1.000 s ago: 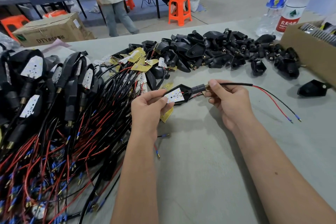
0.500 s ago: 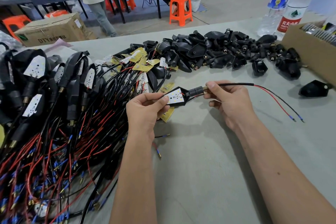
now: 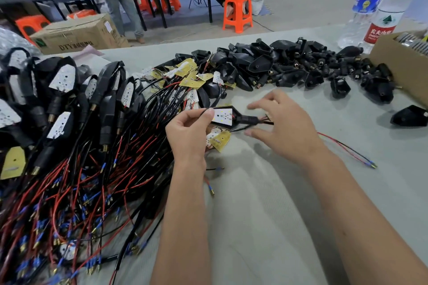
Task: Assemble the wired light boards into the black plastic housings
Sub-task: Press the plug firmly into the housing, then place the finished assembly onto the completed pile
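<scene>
Left hand point(image 3: 187, 132): pinches the black housing point(image 3: 228, 116) at its wide end, white light board point(image 3: 222, 115) seated in it, face up.
Right hand point(image 3: 286, 126): fingers spread wide and blurred, beside the housing's neck, gripping nothing.
Wires point(image 3: 347, 149): red and black, trailing right across the grey worktop point(image 3: 266, 203).
Empty housings point(image 3: 289, 65): heaped at the far side.
Finished units point(image 3: 62, 99): piled left with tangled leads.
Unfitted boards point(image 3: 190, 74): yellow-backed, between the piles.

left: wire tangle point(image 3: 76, 180) | far: housing pile point(image 3: 289, 65) | near table point(image 3: 266, 227) open
</scene>
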### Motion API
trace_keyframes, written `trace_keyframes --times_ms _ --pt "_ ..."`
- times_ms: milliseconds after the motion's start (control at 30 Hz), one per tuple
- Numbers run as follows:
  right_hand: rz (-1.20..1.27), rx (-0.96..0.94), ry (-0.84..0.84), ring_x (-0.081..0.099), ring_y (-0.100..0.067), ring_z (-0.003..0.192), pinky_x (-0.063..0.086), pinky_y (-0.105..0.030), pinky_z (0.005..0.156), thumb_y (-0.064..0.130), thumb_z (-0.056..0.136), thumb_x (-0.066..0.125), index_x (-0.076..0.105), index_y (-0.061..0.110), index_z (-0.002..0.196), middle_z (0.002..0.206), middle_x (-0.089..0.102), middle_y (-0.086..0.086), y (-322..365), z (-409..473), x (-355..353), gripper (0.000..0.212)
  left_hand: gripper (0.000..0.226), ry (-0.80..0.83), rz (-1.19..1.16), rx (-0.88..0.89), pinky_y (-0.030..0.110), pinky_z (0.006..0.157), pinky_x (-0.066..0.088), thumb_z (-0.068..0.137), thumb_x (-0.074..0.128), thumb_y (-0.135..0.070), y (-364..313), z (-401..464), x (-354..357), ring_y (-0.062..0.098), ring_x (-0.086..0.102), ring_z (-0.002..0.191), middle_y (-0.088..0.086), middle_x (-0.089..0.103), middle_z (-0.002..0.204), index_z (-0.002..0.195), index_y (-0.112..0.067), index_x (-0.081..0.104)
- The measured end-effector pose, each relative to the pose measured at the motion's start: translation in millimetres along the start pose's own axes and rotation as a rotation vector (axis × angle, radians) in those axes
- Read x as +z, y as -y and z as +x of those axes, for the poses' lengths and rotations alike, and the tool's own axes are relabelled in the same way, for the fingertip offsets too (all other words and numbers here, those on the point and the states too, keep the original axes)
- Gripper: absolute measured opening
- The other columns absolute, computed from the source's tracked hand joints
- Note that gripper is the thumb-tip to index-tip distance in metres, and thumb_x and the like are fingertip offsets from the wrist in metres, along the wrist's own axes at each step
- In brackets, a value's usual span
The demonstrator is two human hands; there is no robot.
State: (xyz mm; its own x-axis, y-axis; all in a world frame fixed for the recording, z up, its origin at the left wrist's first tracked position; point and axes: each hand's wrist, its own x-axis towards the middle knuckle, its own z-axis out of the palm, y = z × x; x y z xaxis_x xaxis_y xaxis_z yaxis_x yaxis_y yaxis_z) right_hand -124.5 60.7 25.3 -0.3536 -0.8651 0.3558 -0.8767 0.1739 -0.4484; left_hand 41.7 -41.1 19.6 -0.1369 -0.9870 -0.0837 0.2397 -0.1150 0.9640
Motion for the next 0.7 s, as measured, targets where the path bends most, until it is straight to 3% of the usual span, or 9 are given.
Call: trace_keyframes --times_ms 67,167,233,300,367,433,500,600,700 --pt "-0.035 0.01 0.118 0.058 -0.014 0.086 0.051 -0.036 0.077 0.043 0.087 0.079 0.076 0.029 0.109 0.1 0.068 0.009 5 3 -2 0.027 0.01 -0.007 -0.055 0.005 0.026 0.063 0.054 0.084 0.083 -0.009 -4 1 0 0.009 0.057 0.055 -0.001 0.069 0.069 0.079 -0.009 0.073" --pt "0.091 0.019 0.108 0.056 -0.004 0.066 0.043 -0.026 0.062 0.039 0.087 0.08 0.078 0.025 0.097 0.078 0.071 0.009 20 12 -2 0.018 0.023 0.008 -0.125 -0.048 0.024 0.065 0.057 0.095 0.073 -0.031 -12 -6 1 0.013 0.069 0.064 0.001 0.075 0.083 0.095 -0.008 0.071" --pt "0.28 0.057 0.055 0.062 -0.008 0.059 0.047 -0.025 0.058 0.036 0.087 0.08 0.074 0.019 0.09 0.069 0.073 0.004 39 24 -2 0.018 0.043 0.108 -0.072 -0.167 0.026 0.067 0.06 0.102 0.057 -0.049 -19 -13 -3 0.024 0.078 0.083 0.007 0.078 0.1 0.112 -0.009 0.067" --pt "0.508 0.118 -0.011 0.061 -0.015 0.051 0.046 -0.028 0.05 0.034 0.088 0.078 0.069 0.014 0.084 0.067 0.074 -0.005 65 41 2 0.023 0.054 0.284 0.046 -0.287 0.03 0.066 0.061 0.102 0.046 -0.06 -31 -20 -16 0.03 0.077 0.084 0.012 0.077 0.104 0.12 -0.012 0.062" --pt "0.768 0.185 -0.029 0.056 -0.018 0.042 0.04 -0.024 0.043 0.029 0.089 0.078 0.065 0.008 0.077 0.064 0.072 -0.011 100 57 16 0.027 0.043 0.465 0.079 -0.341 0.029 0.062 0.059 0.103 0.048 -0.053 -48 -26 -42 0.032 0.076 0.078 0.017 0.077 0.1 0.117 -0.015 0.062" --pt "0.958 0.238 0.003 0.059 -0.017 0.041 0.04 -0.024 0.039 0.024 0.091 0.079 0.062 0.006 0.074 0.058 0.068 -0.008 140 72 31 0.029 0.025 0.516 0.08 -0.295 0.029 0.061 0.059 0.103 0.058 -0.031 -67 -30 -76 0.03 0.075 0.072 0.017 0.077 0.092 0.118 -0.011 0.059" --pt "0.923 0.21 0.024 0.065 -0.017 0.046 0.046 -0.029 0.043 0.031 0.088 0.081 0.064 0.007 0.069 0.054 0.068 -0.003 178 85 47 0.035 0.019 0.386 0.223 -0.183 0.021 0.049 0.05 0.101 0.061 -0.013 -86 -31 -111 0.017 0.066 0.056 0.008 0.076 0.078 0.118 -0.005 0.061" --pt "0.562 0.041 -0.049 0.068 -0.023 0.063 0.054 -0.038 0.064 0.051 0.084 0.079 0.071 0.004 0.071 0.064 0.072 -0.009 235 104 73 0.049 0.013 -0.031 0.581 -0.006 0.021 0.043 0.042 0.103 0.057 -0.015 -113 -22 -156 0.009 0.056 0.046 0.003 0.075 0.07 0.106 -0.005 0.066" --pt "0.291 -0.064 -0.128 0.061 -0.025 0.107 0.051 -0.036 0.09 0.058 0.08 0.081 0.061 0.008 0.118 0.114 0.066 -0.008 277 116 92 0.066 0.013 -0.506 1.043 0.132 0.032 0.075 0.046 0.102 0.058 -0.026 -121 -12 -190 0.023 0.065 0.089 0.003 0.074 0.093 0.099 -0.018 0.067"
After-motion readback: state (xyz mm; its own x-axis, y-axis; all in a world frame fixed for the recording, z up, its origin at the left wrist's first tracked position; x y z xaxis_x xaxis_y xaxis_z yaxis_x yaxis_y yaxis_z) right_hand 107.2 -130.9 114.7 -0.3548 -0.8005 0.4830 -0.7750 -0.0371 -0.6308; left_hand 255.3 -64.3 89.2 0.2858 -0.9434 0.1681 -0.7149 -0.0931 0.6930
